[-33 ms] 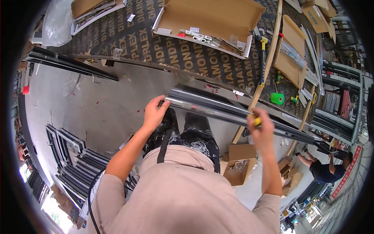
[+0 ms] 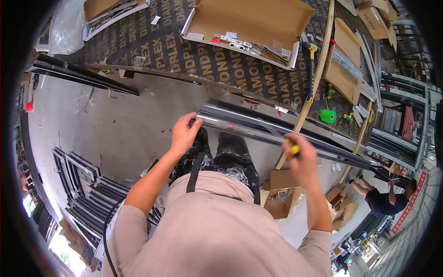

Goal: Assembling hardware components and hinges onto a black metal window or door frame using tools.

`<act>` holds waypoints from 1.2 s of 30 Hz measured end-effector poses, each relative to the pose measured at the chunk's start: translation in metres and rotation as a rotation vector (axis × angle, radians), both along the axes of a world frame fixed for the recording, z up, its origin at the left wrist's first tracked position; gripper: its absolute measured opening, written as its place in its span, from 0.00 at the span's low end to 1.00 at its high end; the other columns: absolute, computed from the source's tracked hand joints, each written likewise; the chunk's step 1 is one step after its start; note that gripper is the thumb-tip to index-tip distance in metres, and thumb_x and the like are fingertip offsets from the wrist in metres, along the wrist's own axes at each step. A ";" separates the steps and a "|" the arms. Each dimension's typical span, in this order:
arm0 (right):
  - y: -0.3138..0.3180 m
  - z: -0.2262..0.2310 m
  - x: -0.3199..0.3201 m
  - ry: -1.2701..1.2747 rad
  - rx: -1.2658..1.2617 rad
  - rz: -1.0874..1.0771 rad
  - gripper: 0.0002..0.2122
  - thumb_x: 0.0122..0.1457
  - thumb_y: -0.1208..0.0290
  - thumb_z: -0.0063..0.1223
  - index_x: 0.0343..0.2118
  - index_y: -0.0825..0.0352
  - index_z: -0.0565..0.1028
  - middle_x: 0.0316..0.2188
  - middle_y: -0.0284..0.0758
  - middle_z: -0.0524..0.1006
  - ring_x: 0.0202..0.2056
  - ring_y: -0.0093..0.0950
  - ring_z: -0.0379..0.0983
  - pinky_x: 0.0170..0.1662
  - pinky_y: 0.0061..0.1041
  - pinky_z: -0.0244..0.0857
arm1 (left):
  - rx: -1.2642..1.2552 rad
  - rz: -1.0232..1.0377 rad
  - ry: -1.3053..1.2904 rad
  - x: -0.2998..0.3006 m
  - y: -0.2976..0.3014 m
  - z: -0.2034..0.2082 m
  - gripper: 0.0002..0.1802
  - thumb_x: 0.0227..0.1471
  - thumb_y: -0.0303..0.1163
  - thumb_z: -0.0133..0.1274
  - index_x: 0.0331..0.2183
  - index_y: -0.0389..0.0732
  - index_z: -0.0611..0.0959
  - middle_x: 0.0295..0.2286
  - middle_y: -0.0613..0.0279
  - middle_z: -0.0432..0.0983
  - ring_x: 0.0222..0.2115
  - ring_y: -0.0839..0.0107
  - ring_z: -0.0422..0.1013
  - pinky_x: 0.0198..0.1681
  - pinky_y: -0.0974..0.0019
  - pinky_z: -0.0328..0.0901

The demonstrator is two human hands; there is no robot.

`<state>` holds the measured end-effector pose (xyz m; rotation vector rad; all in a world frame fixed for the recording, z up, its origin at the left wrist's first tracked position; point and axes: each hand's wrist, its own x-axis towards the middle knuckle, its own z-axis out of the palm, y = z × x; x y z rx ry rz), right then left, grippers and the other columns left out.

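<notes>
My left hand [image 2: 185, 134] is closed on the near-left end of a long dark metal frame profile [image 2: 249, 127], thumb on top. The profile slants away to the right, in front of my legs and below the bench edge. In my closed right hand [image 2: 302, 159] is a yellow-handled tool [image 2: 294, 148], held over the profile's middle. The fingers cover much of its handle, and its working end is too blurred to make out.
The patterned bench [image 2: 161, 55] ahead carries an open cardboard box [image 2: 249, 18] of metal fittings, a hammer [image 2: 311, 55] and a green spool [image 2: 328, 116]. Dark frames [image 2: 87, 198] stand at left. A cardboard box [image 2: 281, 194] sits on the floor; another person [image 2: 387, 201] works far right.
My right hand has moved left along the profile with the yellow-handled tool. My left hand stays on the profile's end, almost unmoved.
</notes>
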<state>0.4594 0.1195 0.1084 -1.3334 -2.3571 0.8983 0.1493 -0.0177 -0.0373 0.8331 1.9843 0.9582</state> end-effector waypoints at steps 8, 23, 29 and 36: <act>-0.038 0.001 -0.089 -0.086 0.177 0.256 0.12 0.46 0.77 0.63 0.35 0.64 0.74 0.26 0.36 0.75 0.30 0.36 0.73 0.32 0.34 0.67 | 0.022 -0.074 0.137 0.004 0.007 0.004 0.23 0.54 0.42 0.56 0.43 0.31 0.80 0.39 0.46 0.78 0.40 0.56 0.75 0.46 0.62 0.67; -0.039 -0.003 -0.122 -0.363 0.179 0.328 0.16 0.40 0.81 0.60 0.35 0.64 0.73 0.28 0.35 0.76 0.33 0.36 0.73 0.36 0.33 0.67 | 0.072 -0.086 0.186 0.004 0.006 0.006 0.23 0.52 0.43 0.54 0.40 0.31 0.80 0.42 0.45 0.76 0.46 0.48 0.70 0.51 0.54 0.63; -0.039 0.004 -0.126 -0.349 0.155 0.334 0.15 0.40 0.82 0.60 0.34 0.64 0.73 0.28 0.35 0.76 0.33 0.37 0.73 0.36 0.33 0.67 | 0.059 -0.091 0.191 0.004 0.007 0.008 0.24 0.52 0.44 0.54 0.40 0.31 0.79 0.41 0.46 0.76 0.46 0.49 0.70 0.51 0.54 0.63; -0.034 0.001 -0.124 -0.354 0.204 0.404 0.13 0.41 0.80 0.59 0.32 0.64 0.73 0.25 0.34 0.74 0.31 0.35 0.71 0.34 0.33 0.67 | 0.073 -0.098 0.212 0.006 0.007 0.006 0.23 0.52 0.44 0.54 0.40 0.31 0.80 0.42 0.46 0.76 0.46 0.49 0.70 0.50 0.54 0.63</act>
